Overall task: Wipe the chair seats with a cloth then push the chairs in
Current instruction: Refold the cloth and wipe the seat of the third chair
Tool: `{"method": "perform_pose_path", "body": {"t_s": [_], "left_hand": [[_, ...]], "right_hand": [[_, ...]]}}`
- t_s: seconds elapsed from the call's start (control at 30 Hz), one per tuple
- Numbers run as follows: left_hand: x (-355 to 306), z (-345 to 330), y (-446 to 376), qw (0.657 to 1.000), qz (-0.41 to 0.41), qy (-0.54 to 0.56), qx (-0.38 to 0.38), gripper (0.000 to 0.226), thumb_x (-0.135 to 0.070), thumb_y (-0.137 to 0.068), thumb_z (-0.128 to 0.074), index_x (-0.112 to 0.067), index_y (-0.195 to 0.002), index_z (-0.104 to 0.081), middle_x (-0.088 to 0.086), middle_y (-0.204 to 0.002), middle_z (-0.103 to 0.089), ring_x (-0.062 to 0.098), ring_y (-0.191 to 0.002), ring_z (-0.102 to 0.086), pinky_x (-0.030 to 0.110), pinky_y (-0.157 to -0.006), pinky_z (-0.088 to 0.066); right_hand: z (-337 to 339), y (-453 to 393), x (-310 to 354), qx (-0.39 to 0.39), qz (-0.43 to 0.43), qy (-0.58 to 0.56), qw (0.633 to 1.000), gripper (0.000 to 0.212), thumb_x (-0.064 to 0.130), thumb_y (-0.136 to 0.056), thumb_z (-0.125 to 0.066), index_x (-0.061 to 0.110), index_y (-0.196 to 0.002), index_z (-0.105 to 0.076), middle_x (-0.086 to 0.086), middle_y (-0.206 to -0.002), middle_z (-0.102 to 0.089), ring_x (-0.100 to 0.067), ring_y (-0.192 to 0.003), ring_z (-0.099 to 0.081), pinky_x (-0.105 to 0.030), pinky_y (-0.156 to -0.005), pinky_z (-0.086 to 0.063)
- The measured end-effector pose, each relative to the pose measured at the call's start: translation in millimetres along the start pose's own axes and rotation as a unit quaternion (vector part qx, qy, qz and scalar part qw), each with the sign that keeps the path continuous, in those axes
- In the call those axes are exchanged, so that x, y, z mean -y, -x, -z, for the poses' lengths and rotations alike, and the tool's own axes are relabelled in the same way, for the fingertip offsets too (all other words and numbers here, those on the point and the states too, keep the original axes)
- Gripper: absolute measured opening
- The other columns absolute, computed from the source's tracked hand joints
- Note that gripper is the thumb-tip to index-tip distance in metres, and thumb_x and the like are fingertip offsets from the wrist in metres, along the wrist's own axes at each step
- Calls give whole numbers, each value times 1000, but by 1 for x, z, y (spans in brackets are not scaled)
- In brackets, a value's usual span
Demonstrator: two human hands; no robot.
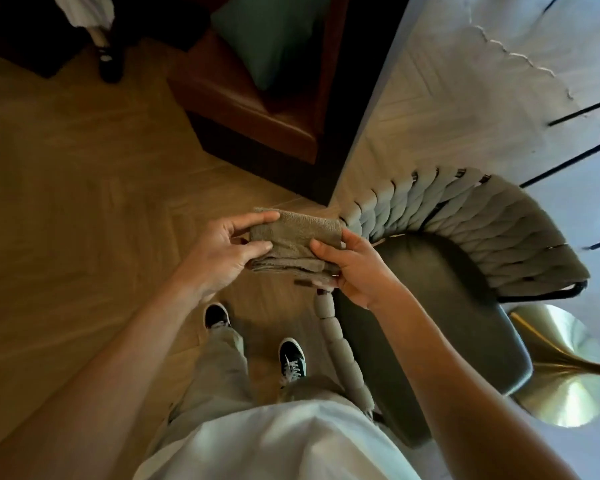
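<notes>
A folded grey-brown cloth (297,239) is held in the air between both hands, above the floor and just left of the chair. My left hand (219,252) pinches its left end, thumb on the near side and fingers along the top edge. My right hand (355,268) grips its right end from below. The chair (440,296) stands to the right, with a dark green seat and a pale woven rope back that curves around it. Its rope armrest (340,344) runs toward me beside my legs.
A brass round table base (565,372) stands right of the chair. A brown leather bench (257,109) with a green cushion lies ahead. Black chair legs (568,164) show at the far right. Another person's shoe (111,64) is at the upper left. Wooden floor spreads to the left.
</notes>
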State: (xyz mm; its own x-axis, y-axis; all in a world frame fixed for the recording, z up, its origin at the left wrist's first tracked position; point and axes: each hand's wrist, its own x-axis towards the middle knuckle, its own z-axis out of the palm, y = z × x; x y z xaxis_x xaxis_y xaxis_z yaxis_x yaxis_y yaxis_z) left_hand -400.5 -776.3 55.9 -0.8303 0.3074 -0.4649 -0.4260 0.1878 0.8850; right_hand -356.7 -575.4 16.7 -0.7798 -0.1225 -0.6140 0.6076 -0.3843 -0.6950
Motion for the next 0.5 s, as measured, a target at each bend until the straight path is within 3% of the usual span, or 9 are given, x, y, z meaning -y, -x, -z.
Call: {"method": "perform_pose_path", "body": {"t_s": [0.13,0.23,0.37,0.5], "left_hand": [[-28,17,-68,999,8,-12,43,64,8,-83,-63,-33,-131,-52,0,-114,-63,10,-104,-64,24,-81,-55],[-54,29,-118,996,65,18,63,64,5,-84,-64,-27,-137,-47,2,-116,-65,13,-101,-65,20,-70,-52],[-94,43,-174,983,106,-7,149,41,2,-86,-59,-17,-122,-63,3,-100,-71,15,-89,-65,22,-64,-50],[-130,47,-214,967,108,-39,226,29,3,-88,-56,-14,-111,-67,8,-100,-73,22,-96,-68,34,-80,-55]], "right_hand": [[-3,-30,32,-48,23,-50,997,36,2,-90,-58,12,-125,-57,-9,-98,-68,-20,-76,-69,-27,-53,-57],[-15,-54,56,-100,52,-96,989,31,0,-91,-56,11,-120,-60,-9,-93,-70,-18,-72,-69,-26,-52,-57],[-35,-75,86,-176,108,-153,966,26,0,-91,-57,14,-112,-63,-6,-89,-71,-15,-70,-69,-24,-52,-56],[-48,-85,111,-237,147,-197,940,28,-2,-90,-57,13,-114,-62,-11,-91,-68,-16,-67,-68,-24,-52,-55]]}}
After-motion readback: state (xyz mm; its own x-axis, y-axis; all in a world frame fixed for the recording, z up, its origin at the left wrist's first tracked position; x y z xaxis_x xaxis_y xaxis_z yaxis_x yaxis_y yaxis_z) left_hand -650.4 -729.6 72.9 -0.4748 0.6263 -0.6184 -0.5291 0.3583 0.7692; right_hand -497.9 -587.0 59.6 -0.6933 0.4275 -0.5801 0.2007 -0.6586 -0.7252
